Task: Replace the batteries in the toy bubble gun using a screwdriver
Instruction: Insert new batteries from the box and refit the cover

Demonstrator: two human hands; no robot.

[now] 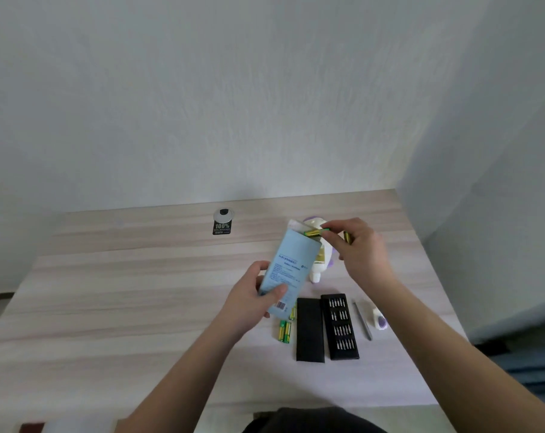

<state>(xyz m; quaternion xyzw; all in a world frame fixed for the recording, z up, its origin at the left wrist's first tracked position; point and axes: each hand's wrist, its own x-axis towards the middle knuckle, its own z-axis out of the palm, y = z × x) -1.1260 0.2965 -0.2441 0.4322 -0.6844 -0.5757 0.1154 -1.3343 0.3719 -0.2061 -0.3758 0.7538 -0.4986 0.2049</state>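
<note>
A round grey cable grommet (pixel 223 215) with a black label (pixel 222 228) just below it sits far back on the left part of the wooden table (pixel 109 276). Toward the centre, the left hand (pixel 255 295) grips the lower end of a pale blue battery box (pixel 288 270), thumb on its face, and holds it tilted above the table with the open top pointing away and to the right. Loose green-and-yellow batteries (pixel 284 331) lie on the table just below this hand. At the box mouth, the right hand (pixel 357 248) pinches a green-and-yellow battery (pixel 315 232) between its fingertips; a second battery (pixel 347 237) shows tucked against its palm. Behind box and right hand, partly hidden, lies the white-and-purple toy bubble gun (pixel 319 264) on the table. Nearer the viewer, a black case lid (pixel 309 329) lies beside a black bit tray (pixel 340 327) holding rows of metal bits. Right of the tray lies the slim grey screwdriver (pixel 362 321), and just beyond it a small white-and-purple piece (pixel 378 320), whose identity cannot be told.
</note>
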